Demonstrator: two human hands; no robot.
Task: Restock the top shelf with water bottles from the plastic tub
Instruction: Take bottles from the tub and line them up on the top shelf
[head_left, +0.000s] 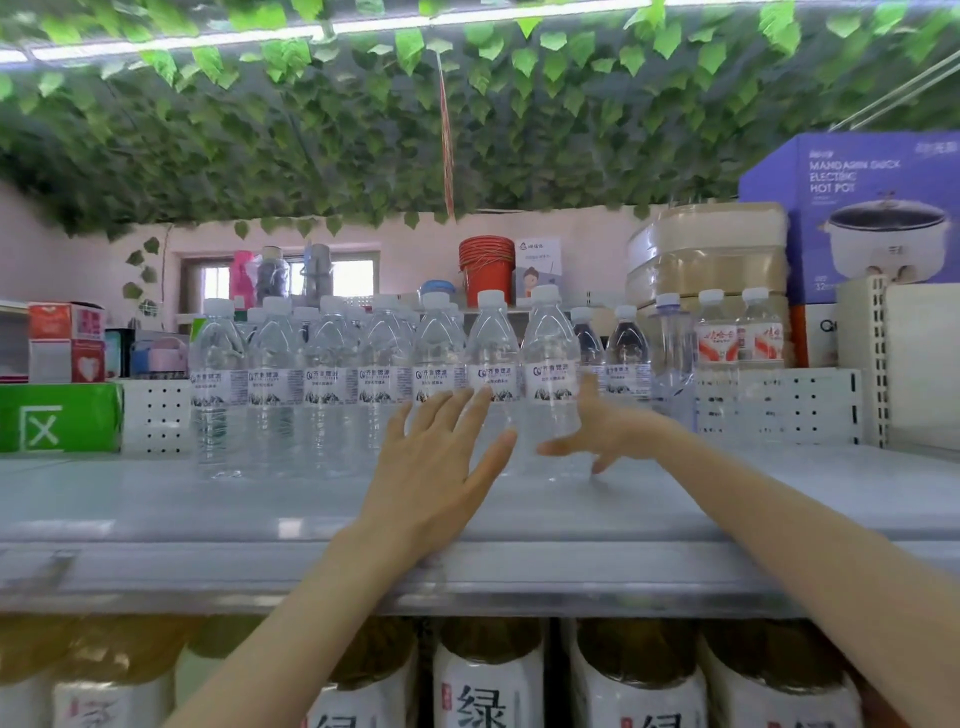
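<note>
Head view: left hand (441, 467), right hand (608, 431) splayed, gripping nothing — upright bottle (549, 358) between, 12 o'clock, right nearer.

- The left hand (436, 467) covers the lower parts of two water bottles (493, 358) in the front row.
- Whether the right hand (608, 431) touches the bottle at its 10 o'clock is unclear.
- The labels' small print is unreadable.
- The tea bottles (488, 675) at 6 o'clock are blurred and cut by the bottom edge.
- The electric hot pot box (857, 218) at 2 o'clock runs off the right edge.
- The green carton (57, 415) at 9 o'clock is cut by the left edge.
</note>
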